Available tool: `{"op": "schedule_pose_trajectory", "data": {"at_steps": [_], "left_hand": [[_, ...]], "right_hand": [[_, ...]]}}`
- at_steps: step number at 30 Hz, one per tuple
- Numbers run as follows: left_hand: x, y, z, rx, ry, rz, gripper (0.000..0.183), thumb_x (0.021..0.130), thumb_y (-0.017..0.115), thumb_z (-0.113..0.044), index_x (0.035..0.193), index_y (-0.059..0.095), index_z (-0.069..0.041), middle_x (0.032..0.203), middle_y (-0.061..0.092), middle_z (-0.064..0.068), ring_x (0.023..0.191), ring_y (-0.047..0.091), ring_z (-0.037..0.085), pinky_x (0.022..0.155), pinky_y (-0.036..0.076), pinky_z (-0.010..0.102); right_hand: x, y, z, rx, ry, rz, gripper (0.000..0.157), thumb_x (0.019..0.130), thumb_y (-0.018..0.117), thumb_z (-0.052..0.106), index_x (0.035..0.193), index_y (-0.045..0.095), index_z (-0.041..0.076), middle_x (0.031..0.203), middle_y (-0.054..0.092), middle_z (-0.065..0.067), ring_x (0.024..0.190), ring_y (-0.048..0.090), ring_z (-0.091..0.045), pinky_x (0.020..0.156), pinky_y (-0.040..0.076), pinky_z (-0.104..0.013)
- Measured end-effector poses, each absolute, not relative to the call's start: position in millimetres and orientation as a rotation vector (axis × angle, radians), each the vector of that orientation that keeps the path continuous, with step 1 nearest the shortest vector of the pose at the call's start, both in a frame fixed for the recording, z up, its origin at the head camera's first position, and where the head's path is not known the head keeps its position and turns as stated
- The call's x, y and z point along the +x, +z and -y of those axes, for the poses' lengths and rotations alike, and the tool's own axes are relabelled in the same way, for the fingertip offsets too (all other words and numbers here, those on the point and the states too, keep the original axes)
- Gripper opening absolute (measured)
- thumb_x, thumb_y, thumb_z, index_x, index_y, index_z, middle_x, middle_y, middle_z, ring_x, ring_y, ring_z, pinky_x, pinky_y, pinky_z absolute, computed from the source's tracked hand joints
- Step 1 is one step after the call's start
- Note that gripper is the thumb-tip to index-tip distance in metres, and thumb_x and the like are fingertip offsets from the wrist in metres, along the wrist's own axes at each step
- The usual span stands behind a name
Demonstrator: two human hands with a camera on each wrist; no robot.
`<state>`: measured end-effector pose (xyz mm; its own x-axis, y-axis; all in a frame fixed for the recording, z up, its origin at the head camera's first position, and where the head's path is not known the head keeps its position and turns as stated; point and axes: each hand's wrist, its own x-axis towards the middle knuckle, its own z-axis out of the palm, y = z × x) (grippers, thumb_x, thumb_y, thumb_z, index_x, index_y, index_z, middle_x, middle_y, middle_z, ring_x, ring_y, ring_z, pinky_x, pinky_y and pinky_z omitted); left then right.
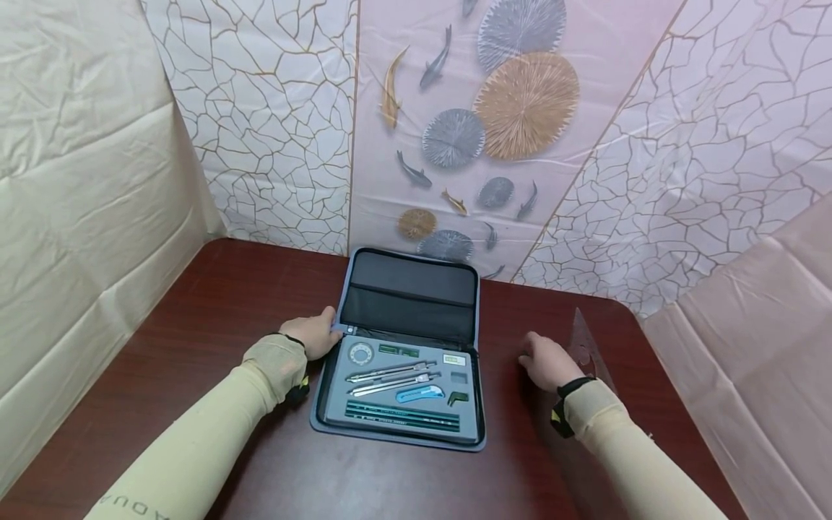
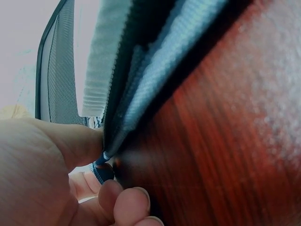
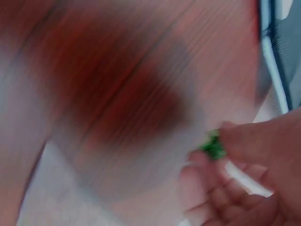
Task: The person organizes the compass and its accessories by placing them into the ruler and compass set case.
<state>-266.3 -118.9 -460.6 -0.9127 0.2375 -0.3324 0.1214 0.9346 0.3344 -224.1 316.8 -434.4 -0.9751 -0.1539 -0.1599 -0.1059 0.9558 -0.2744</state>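
While my left hand (image 1: 312, 337) pinches the open case (image 1: 408, 309), lower centre of the head view, apparently to steady it, my right hand (image 1: 547, 363), lower right, fingertip-pinches a green piece (image 3: 214, 147), presumably for its smallness.

Blue-grey zippered fabric case (image 1: 408, 314) lies open — small green object (image 3: 214, 147), shape blurred, is pinched in right hand (image 1: 549, 361).

Head camera looks forward and down; close wrist views seemingly share the case (image 1: 409, 309)
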Motion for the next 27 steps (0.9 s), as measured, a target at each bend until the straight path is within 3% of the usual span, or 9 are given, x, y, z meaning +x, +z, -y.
{"op": "schedule_pose_trajectory", "data": {"at_steps": [3, 7, 17, 27], "left_hand": [[-266, -460, 119, 0.257, 0.435, -2.716, 0.044, 0.101, 0.047, -0.034, 0.133, 0.04, -0.005, 0.115, 0.063, 0.019, 0.087, 0.062, 0.029, 0.076, 0.048, 0.046], [-266, -460, 119, 0.254, 0.441, -2.718, 0.043, 0.101, 0.047, -0.034, 0.133, 0.041, -0.005, 0.114, 0.063, 0.019, 0.088, 0.062, 0.029, 0.077, 0.047, 0.046], [-267, -465, 118, 0.256, 0.455, -2.729, 0.044, 0.101, 0.048, -0.035, 0.134, 0.04, -0.006, 0.115, 0.063, 0.019, 0.092, 0.062, 0.032, 0.078, 0.047, 0.047], [-265, -461, 119, 0.274, 0.45, -2.717, 0.045, 0.102, 0.046, -0.032, 0.137, 0.038, -0.005, 0.115, 0.063, 0.018, 0.09, 0.063, 0.032, 0.077, 0.048, 0.047]], "right_hand": [[-224, -433, -304, -0.249, -0.603, -2.891, 0.023, 0.098, 0.057, 0.013, 0.12, 0.06, 0.006, 0.112, 0.061, -0.013, 0.098, 0.057, -0.028, 0.084, 0.048, -0.049], [-223, -430, -286, -0.225, -0.865, -2.783, 0.023, 0.1, 0.055, 0.017, 0.122, 0.061, 0.013, 0.112, 0.062, -0.007, 0.095, 0.06, -0.02, 0.085, 0.05, -0.043], [-220, -430, -263, -0.197, -1.163, -2.62, 0.02, 0.099, 0.057, 0.014, 0.117, 0.059, 0.008, 0.103, 0.064, -0.009, 0.09, 0.067, -0.018, 0.085, 0.052, -0.044], [-214, -433, -252, -0.29, -1.057, -2.632, 0.014, 0.094, 0.065, 0.018, 0.107, 0.062, 0.014, 0.092, 0.063, -0.001, 0.086, 0.061, -0.019, 0.078, 0.051, -0.035]]}}
